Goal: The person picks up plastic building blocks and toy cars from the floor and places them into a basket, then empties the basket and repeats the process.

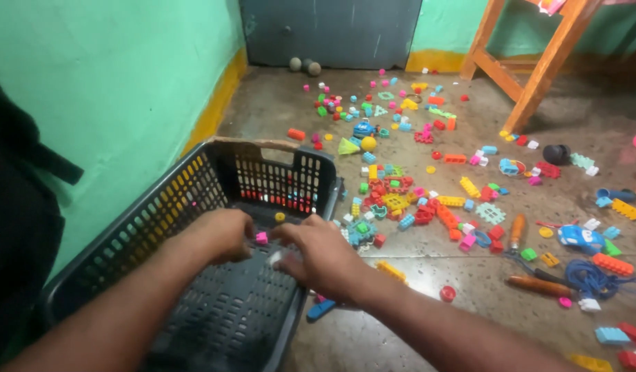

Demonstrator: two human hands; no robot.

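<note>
Left hand (218, 235) holding pink block (261, 238), over dark basket (159, 207)

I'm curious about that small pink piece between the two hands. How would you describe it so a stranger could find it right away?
Start at the dark grey slotted plastic basket by the green wall. Above its floor, the left hand and right hand come together. The small pink plastic block sits at the left hand's fingertips; unlike the little yellow round piece just behind it, it is pink and blocky.
</note>
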